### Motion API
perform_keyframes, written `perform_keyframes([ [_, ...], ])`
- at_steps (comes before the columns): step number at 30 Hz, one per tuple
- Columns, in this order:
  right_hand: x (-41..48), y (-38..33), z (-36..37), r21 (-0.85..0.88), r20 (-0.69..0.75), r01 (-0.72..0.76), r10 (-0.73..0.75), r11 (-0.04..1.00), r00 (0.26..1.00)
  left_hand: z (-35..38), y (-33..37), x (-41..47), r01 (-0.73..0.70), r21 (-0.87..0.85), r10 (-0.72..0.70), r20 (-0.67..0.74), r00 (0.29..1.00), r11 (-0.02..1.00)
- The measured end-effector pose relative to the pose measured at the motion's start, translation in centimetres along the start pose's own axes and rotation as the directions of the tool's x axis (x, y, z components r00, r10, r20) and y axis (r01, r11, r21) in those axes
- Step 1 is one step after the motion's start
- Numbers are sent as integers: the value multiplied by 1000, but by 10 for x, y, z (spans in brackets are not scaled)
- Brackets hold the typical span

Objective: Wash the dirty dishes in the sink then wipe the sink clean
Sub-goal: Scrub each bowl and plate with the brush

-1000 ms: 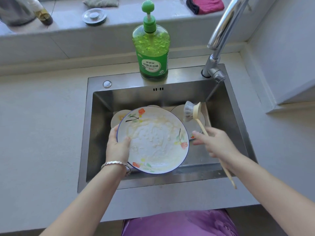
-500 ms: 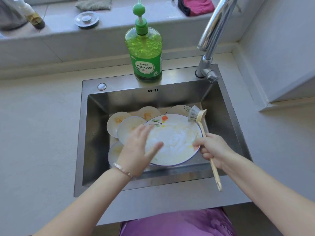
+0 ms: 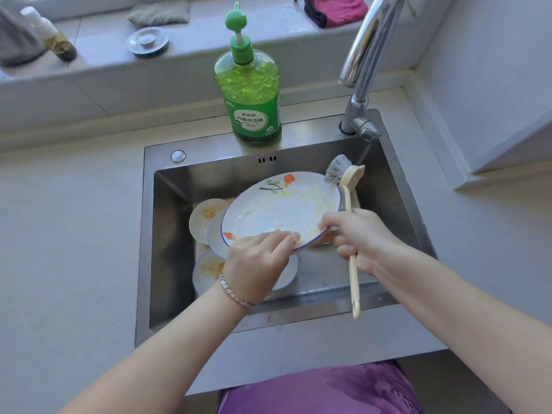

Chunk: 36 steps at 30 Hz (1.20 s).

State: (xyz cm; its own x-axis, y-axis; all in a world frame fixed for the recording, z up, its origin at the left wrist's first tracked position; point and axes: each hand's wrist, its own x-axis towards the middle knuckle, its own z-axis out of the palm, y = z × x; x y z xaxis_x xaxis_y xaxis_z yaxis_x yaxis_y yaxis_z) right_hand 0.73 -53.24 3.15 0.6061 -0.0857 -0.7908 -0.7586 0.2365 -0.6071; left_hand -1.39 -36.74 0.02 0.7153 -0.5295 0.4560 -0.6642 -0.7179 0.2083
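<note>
The plate [image 3: 280,210] is sitting raised and tilted over the middle of the sink [image 3: 397,198], its face smeared with white suds and yellowish streaks. The left hand [image 3: 257,261] is laying nearly straight fingers [image 3: 286,236] across the plate's rim at 6 o'clock (the thumb is hidden, so I cannot tell whether it is pinching from below). The right hand [image 3: 355,237] is curling its fingers round the handle of the brush [image 3: 353,276] while its thumb is touching the plate's rim at about 4 o'clock. The brush head is poking up past the rim at 1 o'clock.

Smaller dishes [image 3: 206,216], still stained, are lying under and beside the plate at 9 and 7 o'clock in the sink. The soap bottle [image 3: 249,94] is standing on the sink's back ledge at 12 o'clock, and the faucet [image 3: 367,49] is rising at 2 o'clock.

The plate looks like glazed ceramic: stiff, fairly heavy, breakable, and probably slippery under that soap. I'd judge the rim the safest hold, thumb on top and fingers beneath, with the plate kept low over the sink in case it is slipping.
</note>
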Motion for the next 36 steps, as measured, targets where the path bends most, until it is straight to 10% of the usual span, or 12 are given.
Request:
perform_keyframes([
  [9, 0, -9, -5, -192, 76, 30, -15, 981, 997, -11, -4, 1, 336, -134, -332, 50, 942, 932],
  [14, -11, 6, -47, -635, 133, 480, -526, 605, 840, -17, -5, -6, 727, -342, -709, 202, 676, 595],
  [19, -38, 34, -31, -542, 462, 700, -531, 465, 710, -14, -8, -3, 765, -424, -740, 267, 617, 485],
  [32, -17, 17, -30, -550, 262, 529, -468, 646, 844, -26, -21, -10, 715, -533, -710, 271, 650, 452],
  [36, -39, 25, -19, -478, 468, 622, -420, 620, 778, -28, -22, -14, 716, -514, -692, 287, 663, 472],
])
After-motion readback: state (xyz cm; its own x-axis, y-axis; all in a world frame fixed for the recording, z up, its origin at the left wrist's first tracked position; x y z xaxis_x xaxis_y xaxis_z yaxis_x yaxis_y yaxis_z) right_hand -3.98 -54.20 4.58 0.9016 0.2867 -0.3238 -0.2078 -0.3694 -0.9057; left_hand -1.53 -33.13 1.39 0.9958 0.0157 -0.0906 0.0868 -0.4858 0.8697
